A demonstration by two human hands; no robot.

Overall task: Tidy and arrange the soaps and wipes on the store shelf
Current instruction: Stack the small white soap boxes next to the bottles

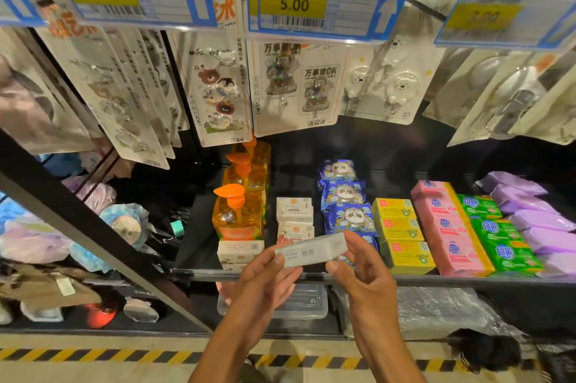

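Note:
A white soap box (311, 250) is held in front of the black shelf's front edge (452, 279), its barcode side facing me. My left hand (265, 276) pinches its left end and my right hand (361, 264) pinches its right end. Behind it stand more white soap boxes (294, 211), stacked, and others (240, 253) in front of the orange pump bottles (238, 211). To the right lie blue panda wipe packs (344, 195), yellow soap boxes (402, 230), pink soap bars (445, 226), green soap bars (495, 233) and purple packs (536, 214).
Carded adhesive hooks (215, 86) hang above the shelf under price tags (314, 2). A clear plastic box (305, 301) and wrapped goods (436, 311) sit on the lower shelf. Bath puffs (124, 223) fill the left bay past a black upright (78, 220). Striped tape (93, 354) marks the floor.

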